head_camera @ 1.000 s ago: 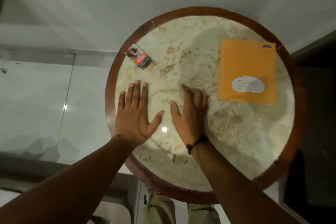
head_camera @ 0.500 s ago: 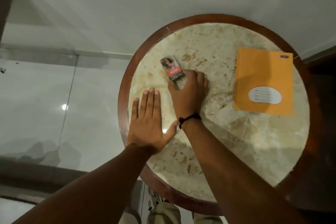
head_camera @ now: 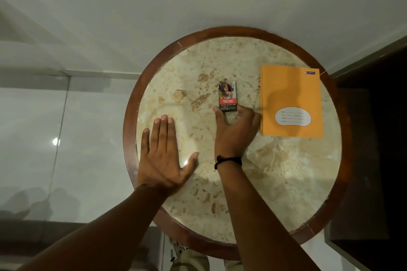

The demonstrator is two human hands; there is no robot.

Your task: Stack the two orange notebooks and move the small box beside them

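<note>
1. The right hand pinches the near end of the small box, which lies flat on the round table, near the orange notebooks at the right.
2. The left hand rests flat, fingers spread, holding nothing.
3. Risk: with so light a pinch, the box may twist, or nudge the stack askew.

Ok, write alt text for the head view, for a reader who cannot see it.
The right hand holds the near end of a small box on a round marble table, just left of the orange notebooks lying stacked near the table's right edge. The left hand rests flat and empty on the table's left side.
</note>
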